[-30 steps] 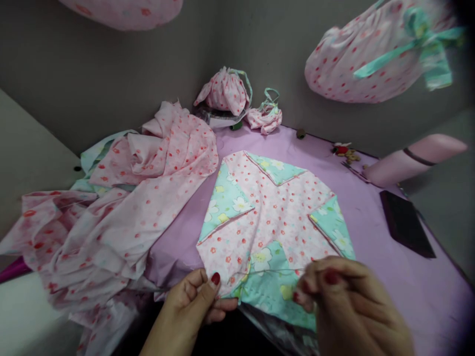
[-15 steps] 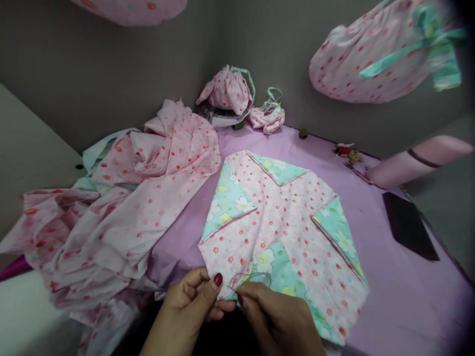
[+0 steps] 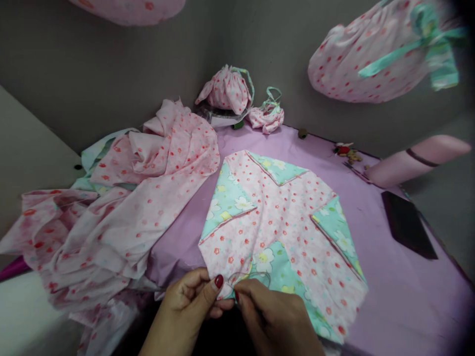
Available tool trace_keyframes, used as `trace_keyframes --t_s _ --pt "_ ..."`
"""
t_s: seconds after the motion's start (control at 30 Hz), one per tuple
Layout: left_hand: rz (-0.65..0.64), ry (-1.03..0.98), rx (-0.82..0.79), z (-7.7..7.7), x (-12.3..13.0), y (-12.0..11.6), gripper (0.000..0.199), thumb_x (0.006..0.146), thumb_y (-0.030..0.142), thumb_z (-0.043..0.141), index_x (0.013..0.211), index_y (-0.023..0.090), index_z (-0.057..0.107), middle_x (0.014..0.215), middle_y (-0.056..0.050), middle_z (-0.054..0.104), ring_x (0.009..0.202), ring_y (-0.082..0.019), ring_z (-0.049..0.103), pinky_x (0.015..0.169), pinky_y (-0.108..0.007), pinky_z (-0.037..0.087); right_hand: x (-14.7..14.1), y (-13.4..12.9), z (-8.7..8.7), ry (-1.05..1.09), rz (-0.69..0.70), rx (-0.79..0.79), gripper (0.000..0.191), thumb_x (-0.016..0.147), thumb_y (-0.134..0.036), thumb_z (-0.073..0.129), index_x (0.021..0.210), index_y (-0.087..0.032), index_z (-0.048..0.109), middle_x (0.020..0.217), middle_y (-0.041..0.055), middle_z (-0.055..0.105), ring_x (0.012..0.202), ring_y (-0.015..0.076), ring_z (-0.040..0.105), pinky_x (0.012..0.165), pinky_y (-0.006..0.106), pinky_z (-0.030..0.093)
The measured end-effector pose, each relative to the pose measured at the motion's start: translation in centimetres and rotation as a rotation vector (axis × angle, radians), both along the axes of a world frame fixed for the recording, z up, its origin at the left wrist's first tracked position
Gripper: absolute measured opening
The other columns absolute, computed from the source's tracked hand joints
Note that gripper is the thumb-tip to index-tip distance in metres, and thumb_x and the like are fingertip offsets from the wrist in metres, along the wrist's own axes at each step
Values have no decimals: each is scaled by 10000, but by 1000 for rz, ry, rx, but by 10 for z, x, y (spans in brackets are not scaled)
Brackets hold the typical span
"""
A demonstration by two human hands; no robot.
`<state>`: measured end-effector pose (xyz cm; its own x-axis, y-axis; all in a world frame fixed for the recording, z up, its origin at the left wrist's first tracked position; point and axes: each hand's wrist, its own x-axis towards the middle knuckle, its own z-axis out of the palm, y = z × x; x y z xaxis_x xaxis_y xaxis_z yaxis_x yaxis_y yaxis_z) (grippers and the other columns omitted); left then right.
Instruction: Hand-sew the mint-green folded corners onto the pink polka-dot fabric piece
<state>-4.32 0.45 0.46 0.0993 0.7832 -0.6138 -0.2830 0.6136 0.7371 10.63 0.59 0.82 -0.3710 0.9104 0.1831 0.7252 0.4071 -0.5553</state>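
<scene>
Nearest, your left hand [image 3: 193, 301] pinches the floral panel [image 3: 278, 212] at its near edge; your right hand [image 3: 280, 311], fingertips closed, meets it beside a looped thread [image 3: 260, 273], any needle indiscernible. Four mint corners appear folded in; the near seam seems unfinished, the others' stitching unclear. Left of the panel: heaped fabric [image 3: 163, 183]. Beyond it: drawstring bag [image 3: 228, 91].

1 gap between folded fabric [image 3: 282, 207] and black slab [image 3: 408, 225], bottle [image 3: 415, 160] behind
</scene>
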Motion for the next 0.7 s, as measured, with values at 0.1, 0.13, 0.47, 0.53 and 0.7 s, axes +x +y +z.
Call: trace_keyframes --t_s 0.1,0.13,0.47,0.53,0.7 --pt "-10 -2 24 2 0 1 146 746 333 626 831 233 690 725 22 712 594 -109 614 587 -175 478 -4 2 5 -57 -10 47 317 885 -185 274 740 -195 556 478 -33 594 352 139 579 354 233 320" --pt "-11 -5 32 3 -1 1 145 745 332 627 832 234 691 726 23 712 603 -112 615 590 -176 478 -5 4 7 -70 3 62 323 886 -179 272 730 -191 554 472 -31 592 347 138 578 349 232 316" --pt "-14 -80 17 6 0 2 147 779 311 590 826 190 658 735 7 708 587 -104 597 598 -187 462 -3 1 1 183 -12 -85 177 869 -186 361 816 -206 528 587 -41 613 414 82 555 444 155 405" --pt "-22 -84 7 7 0 2 157 784 307 583 827 170 647 776 -15 710 611 -114 607 609 -197 461 -1 1 1 217 -21 -119 165 864 -181 374 816 -209 530 593 -41 606 430 79 552 455 145 414" --pt "-22 -78 -1 10 1 3 130 776 277 590 772 151 622 749 -28 704 621 -128 621 589 -196 455 1 2 1 231 -4 -122 170 871 -192 381 799 -205 535 622 -24 610 483 88 569 498 158 427"
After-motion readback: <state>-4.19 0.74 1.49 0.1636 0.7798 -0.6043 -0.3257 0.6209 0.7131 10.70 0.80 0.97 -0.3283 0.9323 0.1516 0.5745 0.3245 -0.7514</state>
